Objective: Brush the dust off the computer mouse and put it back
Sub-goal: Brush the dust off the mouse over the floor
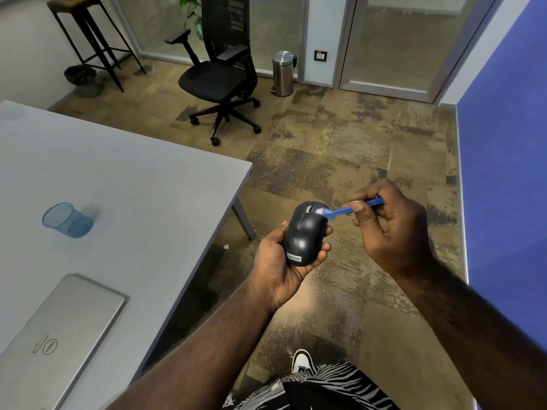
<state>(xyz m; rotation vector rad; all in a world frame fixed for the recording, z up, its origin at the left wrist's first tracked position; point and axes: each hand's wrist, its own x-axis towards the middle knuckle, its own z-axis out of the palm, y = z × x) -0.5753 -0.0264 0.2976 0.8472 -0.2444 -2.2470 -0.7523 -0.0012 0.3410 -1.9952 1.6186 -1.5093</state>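
My forearms are bare to the near edge, no sleeves, watch or rings showing, above black-and-white zebra-striped trousers (322, 386) and one white sneaker (302, 361) with black trim.

Place: I was looking into an office, most likely a meeting room.
Desk: a plain grey table (124, 173) filled my 9 o'clock side, on metal legs.
Laptop: a closed silver Dell laptop (56, 341) lay on it at 7 o'clock.
Pen holder: a blue mesh pen cup (67, 220) lay tipped on its side on the table at 9 o'clock.
Seating: a black mesh swivel chair (220, 75) on castors stood at 12 o'clock; a tall black stool (88, 34) stood at 11 o'clock.
Walls: I saw frosted glass partitions (405, 39) in grey frames at 1 o'clock.
Bin: a steel pedal bin (283, 73) stood against the partition at 12 o'clock.
Floor: mottled brown carpet tiles (340, 149).
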